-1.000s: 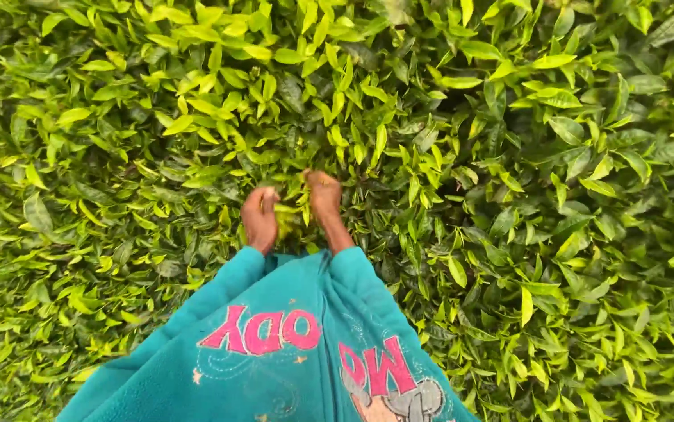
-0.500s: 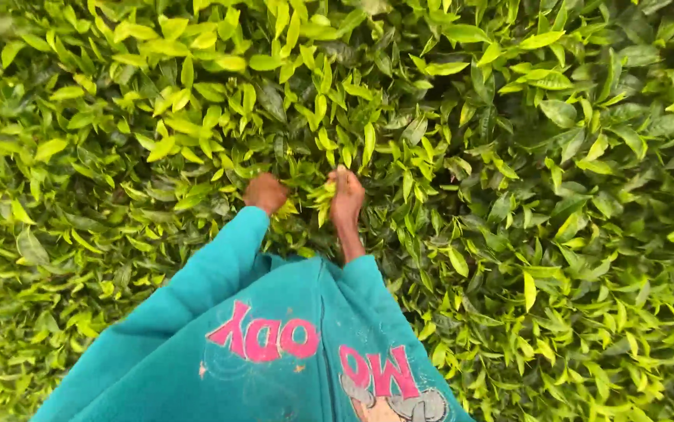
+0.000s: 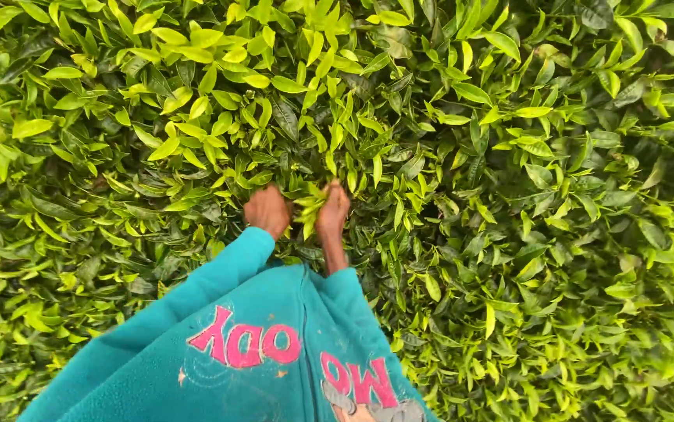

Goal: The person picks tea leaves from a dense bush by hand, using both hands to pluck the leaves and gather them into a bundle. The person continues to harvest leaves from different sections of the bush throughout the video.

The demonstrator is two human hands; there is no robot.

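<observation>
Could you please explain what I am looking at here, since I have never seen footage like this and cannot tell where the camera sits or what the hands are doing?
There is no machine here: a person works with two bare hands, and the single camera sits on their head, looking down. That is why the teal sweater fills the bottom of the picture. The rest is a dense bush of glossy green leaves, seen from above. The left hand and right hand reach forward side by side into the foliage. Between them is a small tuft of pale young leaves, which both hands touch. The fingers are buried among the leaves, so I cannot tell whether either hand is actually closed around anything.
</observation>
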